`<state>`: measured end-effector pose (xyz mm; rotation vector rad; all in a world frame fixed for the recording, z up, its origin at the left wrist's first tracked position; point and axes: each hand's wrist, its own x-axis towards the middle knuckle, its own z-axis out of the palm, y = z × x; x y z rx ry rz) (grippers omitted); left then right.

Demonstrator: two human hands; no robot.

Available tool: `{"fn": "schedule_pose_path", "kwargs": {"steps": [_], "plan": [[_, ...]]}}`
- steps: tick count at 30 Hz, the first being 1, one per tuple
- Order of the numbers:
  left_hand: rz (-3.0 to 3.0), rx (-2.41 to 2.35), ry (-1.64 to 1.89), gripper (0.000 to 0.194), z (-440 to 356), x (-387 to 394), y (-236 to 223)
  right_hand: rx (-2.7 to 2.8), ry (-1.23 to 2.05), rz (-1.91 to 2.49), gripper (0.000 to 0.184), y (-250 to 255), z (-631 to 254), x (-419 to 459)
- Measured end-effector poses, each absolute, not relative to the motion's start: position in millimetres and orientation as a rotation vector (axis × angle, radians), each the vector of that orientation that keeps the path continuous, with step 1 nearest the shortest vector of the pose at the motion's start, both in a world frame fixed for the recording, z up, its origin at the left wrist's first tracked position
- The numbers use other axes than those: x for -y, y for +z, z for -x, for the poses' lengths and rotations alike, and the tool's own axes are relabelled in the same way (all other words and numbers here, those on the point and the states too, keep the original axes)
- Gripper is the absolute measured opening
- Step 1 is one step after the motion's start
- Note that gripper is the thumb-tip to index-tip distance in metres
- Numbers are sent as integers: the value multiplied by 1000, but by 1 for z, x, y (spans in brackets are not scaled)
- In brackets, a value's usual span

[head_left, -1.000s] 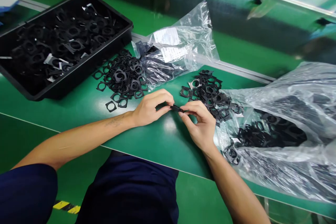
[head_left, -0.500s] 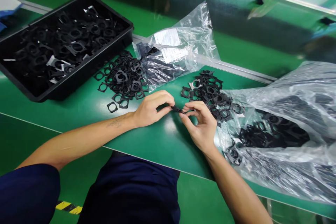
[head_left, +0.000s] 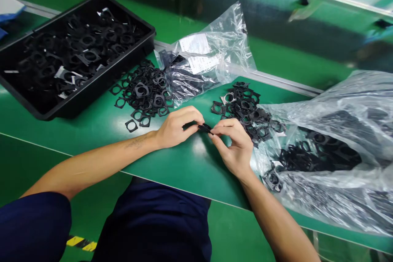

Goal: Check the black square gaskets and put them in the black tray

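Your left hand [head_left: 180, 127] and right hand [head_left: 233, 144] pinching opposite ends of a thin black part [head_left: 205, 128] at frame center, its outline partly hidden by your fingertips, square ring-holed pieces [head_left: 143, 90] heaped upper left of it, crinkled clear plastic [head_left: 340, 102] cut off at right.

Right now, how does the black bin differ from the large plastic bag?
The black bin looks rigid and opaque; the large plastic bag is crumpled and see-through. The black bin stands at left, the large plastic bag lies at right. Both hold dark parts.
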<state>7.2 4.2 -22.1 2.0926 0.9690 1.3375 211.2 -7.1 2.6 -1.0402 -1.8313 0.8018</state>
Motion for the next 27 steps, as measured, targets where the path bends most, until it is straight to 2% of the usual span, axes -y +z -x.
{"fn": "schedule_pose_path", "kwargs": {"steps": [7, 9, 16, 23, 27], "plan": [[-2031, -970, 1337, 5, -7, -5, -21, 1755, 902, 1071, 1, 3, -209, 9], [-1958, -1003, 1312, 3, -8, -5, -20, 1679, 986, 1093, 8, 1, -208, 10], [-1503, -1007, 1148, 26, -10, -8, -24, 1598, 1123, 1199, 23, -6, -210, 7], [-1056, -942, 990, 44, -10, -10, -22, 1441, 1280, 1157, 26, -5, -208, 5], [-901, -894, 947, 47, -11, -9, -19, 1356, 1327, 1154, 29, -3, -207, 5]]}}
